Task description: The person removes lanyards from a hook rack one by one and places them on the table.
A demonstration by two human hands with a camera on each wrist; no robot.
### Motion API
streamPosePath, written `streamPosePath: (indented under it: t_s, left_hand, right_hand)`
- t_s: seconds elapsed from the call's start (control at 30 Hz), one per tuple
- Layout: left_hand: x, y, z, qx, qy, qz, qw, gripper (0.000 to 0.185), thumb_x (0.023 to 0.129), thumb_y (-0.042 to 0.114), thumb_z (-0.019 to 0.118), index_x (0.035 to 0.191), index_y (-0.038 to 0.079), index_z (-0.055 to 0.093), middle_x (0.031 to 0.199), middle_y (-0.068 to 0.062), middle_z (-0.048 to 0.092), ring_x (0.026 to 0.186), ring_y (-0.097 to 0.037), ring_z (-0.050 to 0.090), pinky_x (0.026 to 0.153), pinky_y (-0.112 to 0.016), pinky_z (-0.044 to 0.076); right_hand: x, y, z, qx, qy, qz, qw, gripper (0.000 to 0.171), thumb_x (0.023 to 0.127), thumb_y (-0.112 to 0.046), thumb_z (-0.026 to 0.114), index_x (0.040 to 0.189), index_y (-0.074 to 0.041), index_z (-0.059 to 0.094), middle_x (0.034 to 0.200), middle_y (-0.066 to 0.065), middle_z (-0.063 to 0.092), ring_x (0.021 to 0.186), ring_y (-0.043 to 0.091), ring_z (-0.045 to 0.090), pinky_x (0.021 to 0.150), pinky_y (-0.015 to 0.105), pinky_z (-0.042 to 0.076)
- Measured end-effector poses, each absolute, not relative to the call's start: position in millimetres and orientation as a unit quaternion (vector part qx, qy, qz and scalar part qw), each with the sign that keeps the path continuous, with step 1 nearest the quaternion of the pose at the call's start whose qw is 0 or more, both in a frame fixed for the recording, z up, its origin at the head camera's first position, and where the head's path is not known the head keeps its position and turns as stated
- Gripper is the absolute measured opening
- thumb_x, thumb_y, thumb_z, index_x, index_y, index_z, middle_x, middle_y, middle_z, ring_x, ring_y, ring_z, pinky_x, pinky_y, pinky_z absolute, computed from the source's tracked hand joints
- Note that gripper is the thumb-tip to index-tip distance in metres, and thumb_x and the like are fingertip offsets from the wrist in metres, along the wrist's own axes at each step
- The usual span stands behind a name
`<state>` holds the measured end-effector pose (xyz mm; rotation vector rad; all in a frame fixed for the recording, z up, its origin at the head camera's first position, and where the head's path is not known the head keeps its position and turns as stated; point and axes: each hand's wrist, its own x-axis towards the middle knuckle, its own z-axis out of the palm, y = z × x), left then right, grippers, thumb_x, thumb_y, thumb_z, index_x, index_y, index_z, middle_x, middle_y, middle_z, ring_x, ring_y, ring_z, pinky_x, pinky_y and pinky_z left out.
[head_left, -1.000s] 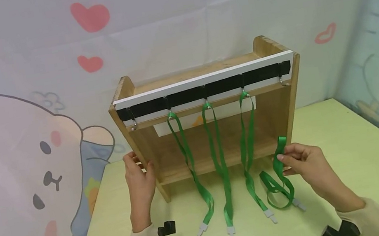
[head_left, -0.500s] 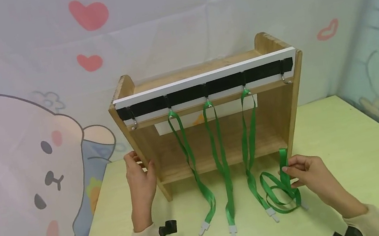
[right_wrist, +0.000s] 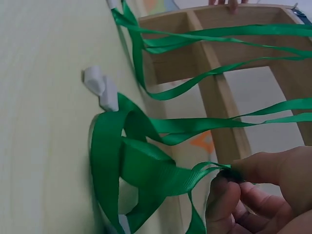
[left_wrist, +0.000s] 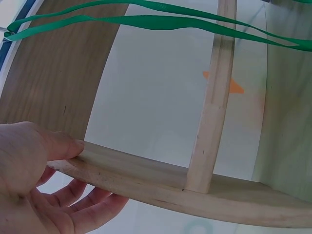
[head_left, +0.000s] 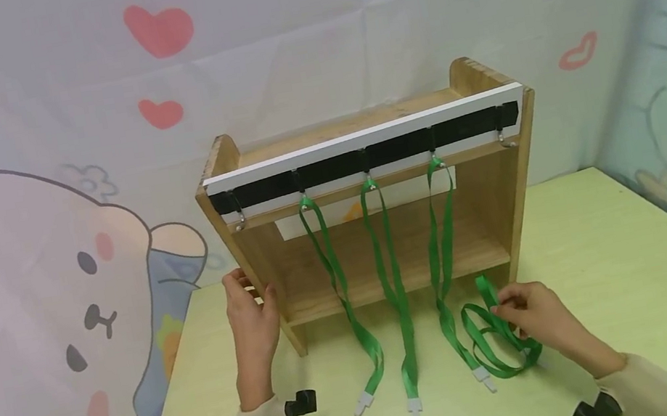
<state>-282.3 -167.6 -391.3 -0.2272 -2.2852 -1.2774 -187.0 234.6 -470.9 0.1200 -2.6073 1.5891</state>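
A wooden shelf point(head_left: 520, 199) stands on the table, a strip with several metal hooks along its upper front. My left hand point(head_left: 254, 324) grips its left side panel, thumb in front and fingers behind, as the left wrist view confirms. Three green lanyards hang from the middle hooks: a left one point(head_left: 361, 336), a middle one point(head_left: 405, 321) and a right one point(head_left: 447, 240). Between thumb and fingers, my right hand point(head_left: 540, 317) pinches another green lanyard point(right_wrist: 156, 165). Its ribbon falls in loose loops beside the right hanging lanyard, near the shelf's lower right corner.
The leftmost hook point(head_left: 239, 220) and rightmost hook point(head_left: 504, 139) carry nothing. White clips point(head_left: 415, 408) at the hanging lanyards' ends reach down to the pale green table point(head_left: 612, 250). Behind the shelf hangs a printed cloth point(head_left: 298, 74).
My right hand has lowered toward the table with the pinched lanyard, whose ribbon now lies in lower, wider loops. The left hand keeps its grip on the shelf.
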Motion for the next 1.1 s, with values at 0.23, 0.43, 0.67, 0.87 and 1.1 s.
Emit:
streamPosePath:
  t_s: [0.23,0.43,0.67,0.87,1.1]
  left_hand:
    - [-281.9,-164.8,-392.9,-0.087,-0.84,-0.471,0.254,0.043,0.096,-0.005,0.06,0.131,-0.005,0.036,0.118,-0.029,0.053,0.096,-0.039,0.058,0.077,-0.049,0.055]
    - [-282.0,-163.0,-392.1,-0.094,-0.838,-0.473,0.256,0.042,0.096,-0.006,0.06,0.131,-0.006,0.036,0.118,-0.029,0.053,0.096,-0.039,0.058,0.076,-0.049,0.055]
    - [-282.7,-163.8,-390.7,-0.101,-0.838,-0.467,0.263,0.042,0.096,-0.005,0.061,0.13,-0.006,0.036,0.117,-0.03,0.053,0.094,-0.039,0.058,0.075,-0.049,0.055]
    - [-282.1,-165.2,-391.0,-0.099,-0.838,-0.469,0.262,0.042,0.096,-0.005,0.061,0.13,-0.006,0.036,0.117,-0.029,0.053,0.095,-0.039,0.058,0.075,-0.049,0.055]
    - [-282.1,-167.9,-391.0,-0.094,-0.839,-0.469,0.258,0.043,0.096,-0.005,0.06,0.131,-0.006,0.036,0.118,-0.029,0.053,0.095,-0.039,0.058,0.076,-0.05,0.056]
  right_hand:
    - [-194.3,234.5,-482.4,0.034,-0.878,0.476,0.031,0.005,0.093,-0.001,0.067,0.091,0.003,0.068,0.063,0.0,0.054,0.05,0.009,0.048,0.046,0.021,0.04]
    - [-197.2,234.3,-491.5,0.053,-0.907,0.413,0.057,0.005,0.089,-0.002,0.071,0.089,0.003,0.071,0.067,-0.003,0.06,0.057,0.01,0.052,0.055,0.024,0.045]
    - [-199.4,228.1,-497.4,0.075,-0.92,0.377,0.073,0.005,0.087,0.0,0.073,0.091,0.002,0.071,0.066,-0.004,0.058,0.055,0.009,0.048,0.051,0.023,0.042]
    - [-199.3,220.5,-495.7,0.079,-0.929,0.354,0.077,0.008,0.087,-0.001,0.074,0.093,0.003,0.071,0.068,-0.003,0.059,0.057,0.01,0.05,0.05,0.024,0.043]
    - [-200.4,216.7,-494.1,0.073,-0.936,0.337,0.068,0.012,0.09,-0.006,0.073,0.096,0.004,0.071,0.07,-0.001,0.063,0.055,0.01,0.053,0.049,0.026,0.045]
